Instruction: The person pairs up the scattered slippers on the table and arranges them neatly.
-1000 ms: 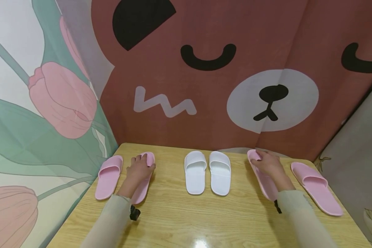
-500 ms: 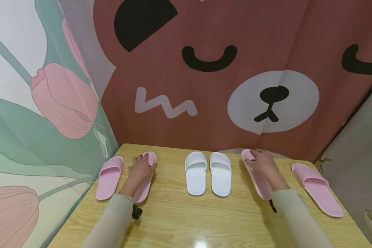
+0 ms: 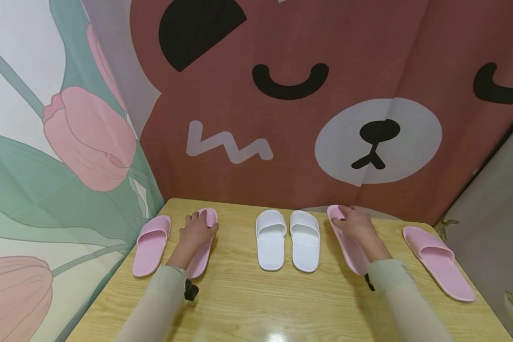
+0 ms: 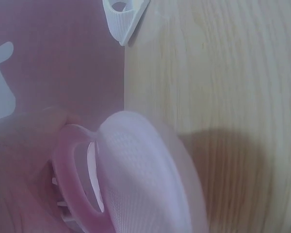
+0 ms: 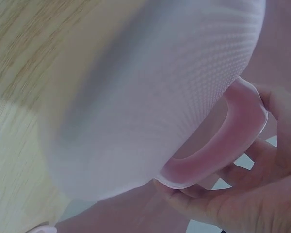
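Observation:
My left hand grips a pink slipper by its strap, with fingers over the top. In the left wrist view that slipper's textured sole tilts above the wood. To the right, my right hand holds another pink slipper, thumb and fingers round the sides of its strap in the right wrist view. Between the hands a white slipper and its mate, a second white slipper, lie side by side, toes toward the wall.
One pink slipper lies at the table's left edge. Another pink slipper lies angled near the right edge. The wooden table meets a brown bear-print backdrop; a floral sheet hangs on the left.
My right hand has moved left with its pink slipper, closer to the white pair. The left hand's slipper has shifted slightly right. The white slippers stay put.

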Tool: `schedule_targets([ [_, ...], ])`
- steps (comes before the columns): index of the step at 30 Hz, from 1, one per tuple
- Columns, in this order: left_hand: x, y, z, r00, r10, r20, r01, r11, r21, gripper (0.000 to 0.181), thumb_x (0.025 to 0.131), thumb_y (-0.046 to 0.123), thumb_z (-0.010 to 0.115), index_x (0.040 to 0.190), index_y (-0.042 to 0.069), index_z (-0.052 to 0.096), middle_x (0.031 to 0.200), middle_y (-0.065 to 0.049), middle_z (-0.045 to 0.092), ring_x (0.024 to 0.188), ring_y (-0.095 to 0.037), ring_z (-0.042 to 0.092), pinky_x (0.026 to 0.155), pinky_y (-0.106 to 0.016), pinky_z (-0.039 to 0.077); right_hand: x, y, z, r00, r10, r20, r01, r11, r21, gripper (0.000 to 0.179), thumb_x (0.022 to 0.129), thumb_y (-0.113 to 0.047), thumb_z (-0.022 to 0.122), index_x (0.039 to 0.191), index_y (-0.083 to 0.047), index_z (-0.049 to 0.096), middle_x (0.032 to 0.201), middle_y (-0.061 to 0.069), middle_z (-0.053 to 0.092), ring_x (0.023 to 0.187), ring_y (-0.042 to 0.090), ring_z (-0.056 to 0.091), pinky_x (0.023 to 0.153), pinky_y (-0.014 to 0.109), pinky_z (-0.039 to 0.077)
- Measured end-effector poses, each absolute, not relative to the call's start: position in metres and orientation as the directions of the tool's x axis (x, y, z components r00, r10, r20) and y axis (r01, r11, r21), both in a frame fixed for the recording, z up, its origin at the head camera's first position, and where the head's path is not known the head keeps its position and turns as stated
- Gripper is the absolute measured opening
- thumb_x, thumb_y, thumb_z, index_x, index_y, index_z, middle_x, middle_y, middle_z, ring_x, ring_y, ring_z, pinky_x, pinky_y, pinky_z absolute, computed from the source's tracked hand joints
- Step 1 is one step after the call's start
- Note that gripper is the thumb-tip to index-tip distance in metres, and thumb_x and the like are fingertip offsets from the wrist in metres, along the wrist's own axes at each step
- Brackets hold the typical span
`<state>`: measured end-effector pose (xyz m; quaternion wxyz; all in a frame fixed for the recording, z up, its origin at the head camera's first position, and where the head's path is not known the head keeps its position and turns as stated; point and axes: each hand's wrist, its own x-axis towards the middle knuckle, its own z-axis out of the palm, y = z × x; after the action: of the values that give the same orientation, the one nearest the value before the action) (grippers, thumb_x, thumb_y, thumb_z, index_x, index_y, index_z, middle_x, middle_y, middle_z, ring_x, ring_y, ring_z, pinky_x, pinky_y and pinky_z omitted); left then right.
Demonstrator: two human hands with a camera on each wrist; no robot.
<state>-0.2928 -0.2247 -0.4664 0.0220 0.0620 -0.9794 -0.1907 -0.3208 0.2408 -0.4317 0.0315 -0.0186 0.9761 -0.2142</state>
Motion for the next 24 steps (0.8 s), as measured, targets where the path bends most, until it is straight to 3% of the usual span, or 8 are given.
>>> schedule_targets([
  [14, -0.297, -0.227, -0.468, -0.991, -0.132, -0.001, -0.123, 0.919, 0.374, 0.075, 0.099, 0.048, 0.054, 0.154, 0.001, 0.035, 0.154, -0.028, 0.035, 0.142, -0.047, 0.028, 0.101, -0.076, 0.033, -0.323, 0.217, -0.43, -0.998, -0.063, -0.031, -0.043, 0.899, -0.436, 0.071, 0.101, -0.041, 0.055, 0.157, -0.003, 0.034, 0.156, 0.034, 0.028, 0.141, 0.058, 0.025, 0.111, 0.074, 0.019],
  [24, -0.295, -0.229, -0.467, -0.991, -0.131, 0.0, -0.122, 0.923, 0.364, 0.075, 0.099, 0.048, 0.055, 0.154, 0.001, 0.036, 0.155, -0.027, 0.034, 0.142, -0.047, 0.028, 0.101, -0.076, 0.034, -0.323, 0.205, -0.43, -0.997, -0.073, 0.003, -0.067, 0.897, -0.437, 0.069, 0.099, -0.041, 0.057, 0.155, -0.006, 0.038, 0.154, 0.033, 0.032, 0.135, 0.061, 0.031, 0.105, 0.073, 0.031],
])
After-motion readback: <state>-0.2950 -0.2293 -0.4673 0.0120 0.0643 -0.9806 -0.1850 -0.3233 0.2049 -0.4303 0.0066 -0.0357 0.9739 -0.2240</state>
